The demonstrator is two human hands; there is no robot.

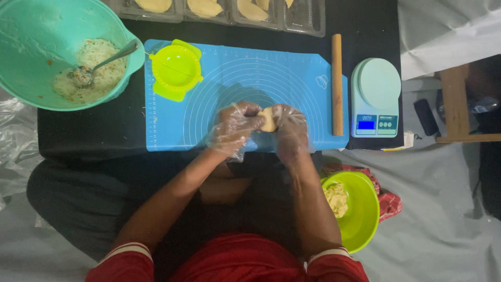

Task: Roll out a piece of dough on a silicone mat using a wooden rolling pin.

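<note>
Head view showed both hands in clear plastic gloves at the centre of the frame. Left hand (236, 127) and right hand (290, 128) were curled closed around one small lump of dough (269, 119), pinched between their fingertips just above the blue mat (245, 73).

Containers: a teal bowl (31, 31) at upper left held a pale shredded filling (99, 65) and a metal spoon (107, 60). A lime bowl (365, 209) at lower right held more dough (336, 198). Clear trays (305, 18) along the top edge held folded pastries (204, 7).

Surface: the mat lay on a black table (94, 130). A lime dumpling press (176, 69) rested on its upper left corner, a wooden rolling pin (337, 83) along its right edge, a kitchen scale (376, 96) just beyond. Grey sheeting (443, 219) covered the floor.
</note>
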